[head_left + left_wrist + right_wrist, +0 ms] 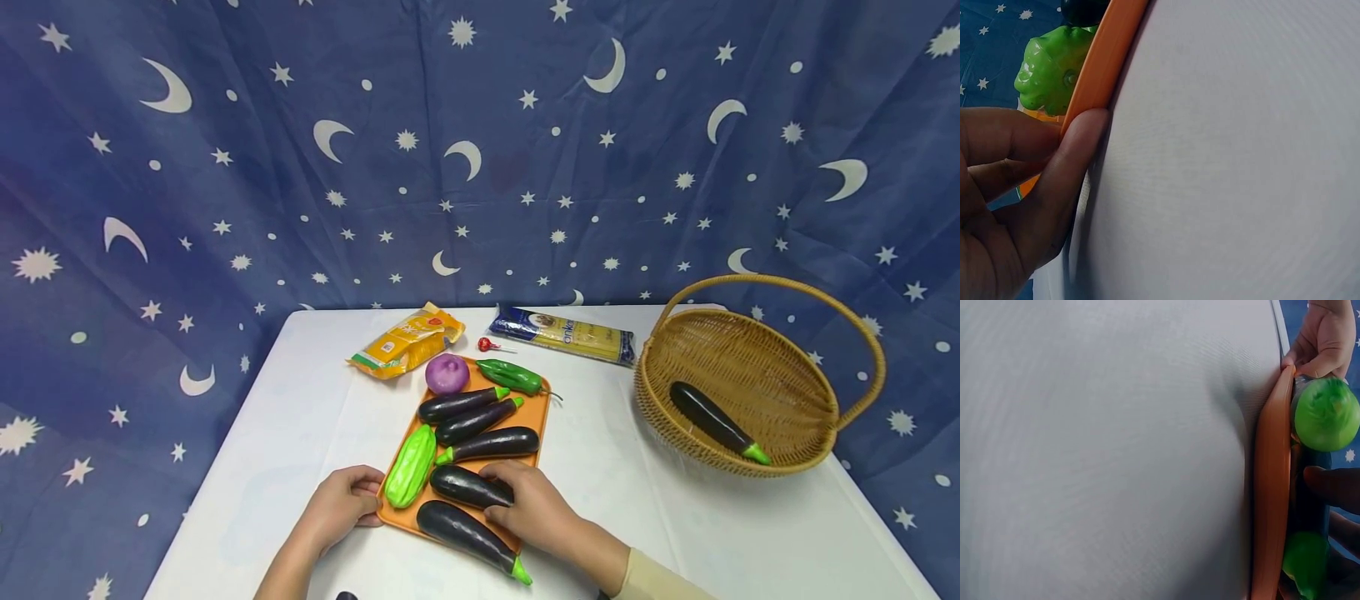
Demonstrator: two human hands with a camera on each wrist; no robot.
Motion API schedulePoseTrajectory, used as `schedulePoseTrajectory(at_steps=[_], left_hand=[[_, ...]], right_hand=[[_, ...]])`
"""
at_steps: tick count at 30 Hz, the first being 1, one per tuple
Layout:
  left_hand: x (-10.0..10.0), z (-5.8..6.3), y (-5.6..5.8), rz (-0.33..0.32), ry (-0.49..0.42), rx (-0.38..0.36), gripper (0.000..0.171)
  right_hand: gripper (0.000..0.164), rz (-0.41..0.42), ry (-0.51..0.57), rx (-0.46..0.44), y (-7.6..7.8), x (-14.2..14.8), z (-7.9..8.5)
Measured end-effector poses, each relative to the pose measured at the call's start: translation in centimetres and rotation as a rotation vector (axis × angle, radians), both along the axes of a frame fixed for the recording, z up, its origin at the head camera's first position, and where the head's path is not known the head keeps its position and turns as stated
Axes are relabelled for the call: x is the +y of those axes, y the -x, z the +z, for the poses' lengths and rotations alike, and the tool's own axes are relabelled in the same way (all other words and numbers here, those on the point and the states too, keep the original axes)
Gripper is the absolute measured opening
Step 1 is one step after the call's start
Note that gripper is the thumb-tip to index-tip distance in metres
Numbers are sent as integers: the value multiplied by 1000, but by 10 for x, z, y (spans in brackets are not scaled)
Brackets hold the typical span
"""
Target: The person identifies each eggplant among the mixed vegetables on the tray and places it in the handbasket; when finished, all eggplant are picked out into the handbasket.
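An orange tray (420, 523) lies on the table, loaded with several eggplants, a light green bumpy gourd (410, 467), a purple onion (447, 373) and a green pepper (510, 376). My left hand (341, 504) pinches the tray's left rim near its front corner; the left wrist view shows thumb and fingers (1007, 136) on either side of the edge. With thumb and fingers, my right hand (536, 508) grips the stem end of an eggplant (461, 483), hiding that end. Nearer the front edge of the tray lies another eggplant (468, 533).
A wicker basket (652, 408) with a tall handle stands at the right, holding one eggplant (712, 417). Behind the tray lie a yellow packet (411, 340), a red lollipop (487, 344) and a pack of spaghetti (566, 333). A star-patterned curtain (480, 225) hangs behind the table.
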State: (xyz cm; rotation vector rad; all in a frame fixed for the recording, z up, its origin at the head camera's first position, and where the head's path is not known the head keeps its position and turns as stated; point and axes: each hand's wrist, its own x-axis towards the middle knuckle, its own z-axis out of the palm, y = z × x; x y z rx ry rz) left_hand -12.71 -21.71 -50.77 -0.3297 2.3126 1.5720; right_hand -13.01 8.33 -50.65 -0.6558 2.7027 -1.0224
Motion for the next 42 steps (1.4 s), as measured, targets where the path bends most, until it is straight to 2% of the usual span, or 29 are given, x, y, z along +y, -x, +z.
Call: schedulePoseTrajectory(at_steps=[22,34,42], left_hand=[[1,0,0,-4,8,-1,33],[-1,-3,0,-11,13,3,34],[-2,-3,1,-9,8,5,35]], right_hand=[[41,-44,6,21,-2,6,5],[41,-106,97,-29,8,20,32],[42,-211,173,-45,17,34,56]])
